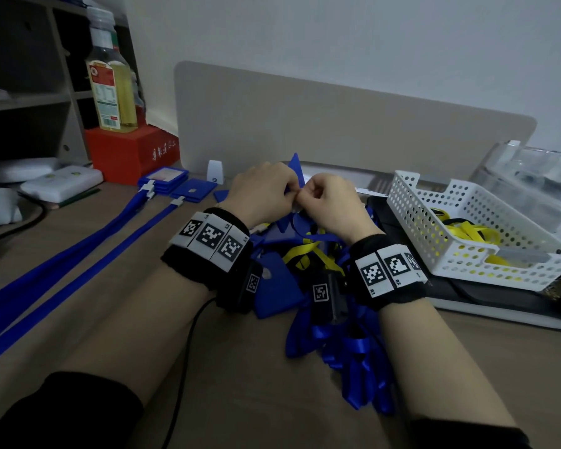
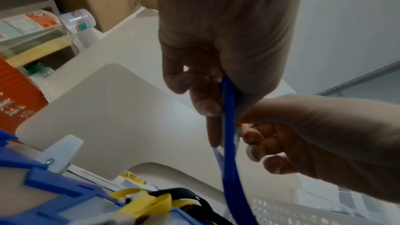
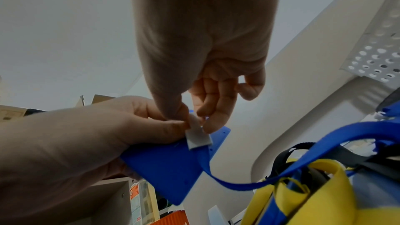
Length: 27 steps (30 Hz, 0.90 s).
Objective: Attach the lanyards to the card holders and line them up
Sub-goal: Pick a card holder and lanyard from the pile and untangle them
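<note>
From the head view, I have both hands raised together over the middle of the surface point(image 1: 143, 303): my left hand point(image 1: 261, 189) grips a blue holder point(image 1: 296, 171) and my right hand point(image 1: 329, 197) pinches at its edge, fingertips of the two hands touching. The holder stands on edge, one corner pointing up and away from me. To the far left, two finished sets point(image 1: 162, 186) lie side by side, holders away from me and their lanyards point(image 1: 78, 244) running long toward my near left. I judge the job to be early on: a heap point(image 1: 308, 254) of blue holders with blue and yellow straps lies under my wrists, and the basket point(image 1: 467, 228) on the right holds more yellow straps.

From the left wrist, my left fingers point(image 2: 207, 102) curl round the holder seen edge-on, a thin blue line running roughly along the hand and down out of frame; my right hand's curled fingers point(image 2: 266, 143) sit just beside it.

From the right wrist, thumb and forefinger pinch a white clip point(image 3: 198, 136) at the holder's top edge, with the blue strap point(image 3: 303, 151) trailing right and down to the heap. Whether the clip has latched I cannot tell.
</note>
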Tool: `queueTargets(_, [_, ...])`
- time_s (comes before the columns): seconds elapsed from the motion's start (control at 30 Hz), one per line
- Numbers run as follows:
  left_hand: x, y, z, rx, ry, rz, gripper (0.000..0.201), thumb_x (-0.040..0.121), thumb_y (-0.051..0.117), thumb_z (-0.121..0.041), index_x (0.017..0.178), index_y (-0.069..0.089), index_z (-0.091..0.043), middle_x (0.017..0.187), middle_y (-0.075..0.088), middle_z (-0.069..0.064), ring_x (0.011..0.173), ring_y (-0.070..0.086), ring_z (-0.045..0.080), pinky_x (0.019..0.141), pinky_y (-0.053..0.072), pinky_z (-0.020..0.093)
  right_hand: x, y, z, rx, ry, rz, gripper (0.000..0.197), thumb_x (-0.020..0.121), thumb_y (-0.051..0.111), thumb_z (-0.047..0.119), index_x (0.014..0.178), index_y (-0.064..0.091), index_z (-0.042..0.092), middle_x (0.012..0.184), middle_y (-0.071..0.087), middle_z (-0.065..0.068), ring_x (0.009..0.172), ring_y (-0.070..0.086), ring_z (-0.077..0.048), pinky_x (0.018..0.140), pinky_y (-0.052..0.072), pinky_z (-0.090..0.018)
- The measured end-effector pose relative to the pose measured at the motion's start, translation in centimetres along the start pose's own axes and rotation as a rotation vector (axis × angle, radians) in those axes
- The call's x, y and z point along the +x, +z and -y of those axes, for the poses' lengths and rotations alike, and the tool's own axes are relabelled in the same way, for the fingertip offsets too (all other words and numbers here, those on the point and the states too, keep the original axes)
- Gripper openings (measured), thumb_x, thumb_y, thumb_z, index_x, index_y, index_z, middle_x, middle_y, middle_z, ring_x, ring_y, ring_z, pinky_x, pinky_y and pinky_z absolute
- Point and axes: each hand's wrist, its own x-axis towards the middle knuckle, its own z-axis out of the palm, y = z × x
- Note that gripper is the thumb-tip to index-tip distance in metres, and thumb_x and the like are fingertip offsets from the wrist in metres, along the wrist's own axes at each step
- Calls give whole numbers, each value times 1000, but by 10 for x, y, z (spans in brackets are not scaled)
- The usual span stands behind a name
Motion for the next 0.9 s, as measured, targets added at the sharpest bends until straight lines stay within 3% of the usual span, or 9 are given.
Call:
queueTargets(0.2, [0, -4, 0, 66, 67, 8, 21, 92, 50, -26, 103, 68, -25, 106, 63, -1, 99, 57, 25, 68, 35, 32, -1, 1, -2, 211, 41, -22, 13, 75, 62, 13, 71, 61, 1, 69, 66, -13, 62, 55, -18, 56, 41, -28])
queueTargets(0.3, [0, -4, -1, 52, 102, 15, 19, 93, 50, -28, 103, 67, -28, 105, 64, -2, 99, 58, 24, 67, 33, 31, -1, -1, -5, 353, 81, -68, 16, 74, 63, 9, 60, 56, 7, 56, 59, -6, 55, 50, -16, 54, 39, -27])
queueTargets(0.37, [-1, -6, 1, 10, 98, 22, 20, 95, 52, -31, 112, 62, -31, 107, 62, -6, 99, 56, 20, 69, 34, 31, 0, -2, -9, 442, 123, -115, 21, 77, 64, 9, 59, 54, 9, 48, 52, 3, 49, 45, -12, 49, 36, -23])
queueTargets(0.5, [-2, -7, 5, -81, 100, 84, 67, 92, 59, -29, 147, 21, -37, 99, 61, 2, 78, 54, 19, 74, 48, 36, 0, -6, -16, 658, 240, -210, 22, 82, 58, 5, 61, 53, 8, 46, 47, 0, 41, 39, -9, 39, 30, -17])
queueTargets(0.57, [0, -5, 8, -83, 101, 111, 83, 91, 61, -29, 151, 4, -35, 102, 66, 8, 80, 60, 22, 79, 52, 43, 1, -8, -16, 771, 286, -244, 27, 85, 55, 2, 59, 51, 10, 43, 45, 4, 39, 38, -7, 35, 27, -14])
queueTargets(0.6, [1, -4, 8, -82, 100, 122, 83, 91, 62, -29, 152, 6, -32, 105, 66, 10, 88, 61, 25, 83, 51, 44, 1, -9, -15, 820, 294, -255, 29, 86, 54, 0, 58, 50, 11, 42, 44, 6, 39, 38, -6, 35, 27, -14])
queueTargets(0.7, [3, -3, 10, -93, 192, 97, 54, 92, 61, -26, 142, 40, -24, 121, 63, 5, 108, 58, 27, 88, 47, 39, 2, -9, -14, 912, 312, -267, 33, 87, 52, -1, 58, 47, 13, 40, 44, 8, 36, 40, -3, 34, 27, -13])
queueTargets(0.77, [2, -4, 11, -81, 231, 70, 43, 92, 61, -24, 133, 50, -22, 117, 65, 2, 104, 59, 26, 84, 47, 36, 2, -10, -14, 944, 327, -268, 32, 88, 51, -1, 59, 46, 13, 40, 45, 8, 36, 41, -3, 33, 27, -13])
queueTargets(0.9, [3, -4, 13, 15, 254, 39, 34, 93, 58, -22, 126, 53, -21, 111, 66, 4, 98, 59, 29, 77, 46, 36, 2, -12, -15, 974, 335, -261, 33, 88, 49, -1, 59, 45, 14, 40, 46, 8, 38, 41, -4, 34, 28, -12])
